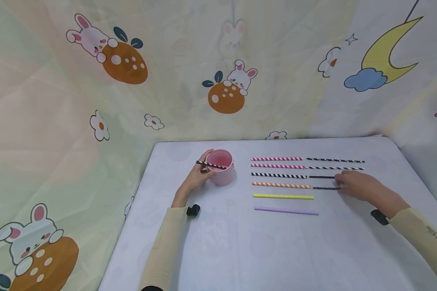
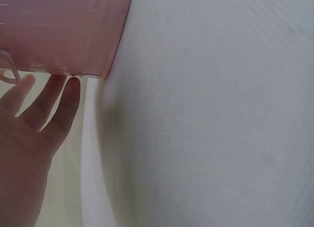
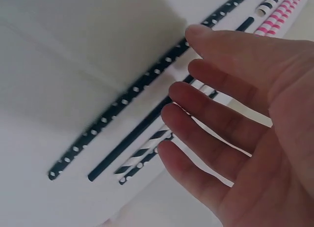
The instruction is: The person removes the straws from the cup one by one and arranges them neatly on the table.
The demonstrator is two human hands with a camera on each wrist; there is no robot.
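Note:
My left hand (image 1: 198, 176) holds a pink cup (image 1: 223, 178) at its left side, thumb and forefinger spread around it. In the left wrist view, several fingertips touch the cup wall (image 2: 59, 35). A black straw with white marks (image 1: 200, 163) leans in the cup, its outer end poking past the rim over the hand. On the right, my right hand (image 1: 357, 186) reaches over the ends of the black straws. Its thumb tip overlaps a black polka-dot straw (image 3: 113, 110) in the right wrist view, with the fingers loosely bent above a plain black straw (image 3: 132, 136).
Left column: two pink-striped straws (image 1: 276, 159), a black-striped straw (image 1: 278, 175), an orange-striped straw (image 1: 281, 185), a yellow straw (image 1: 283, 197) and a purple straw (image 1: 285, 210). Above the right hand lie a dotted straw (image 1: 335, 160) and a striped straw (image 1: 335, 167). A printed curtain (image 1: 182, 81) hangs behind.

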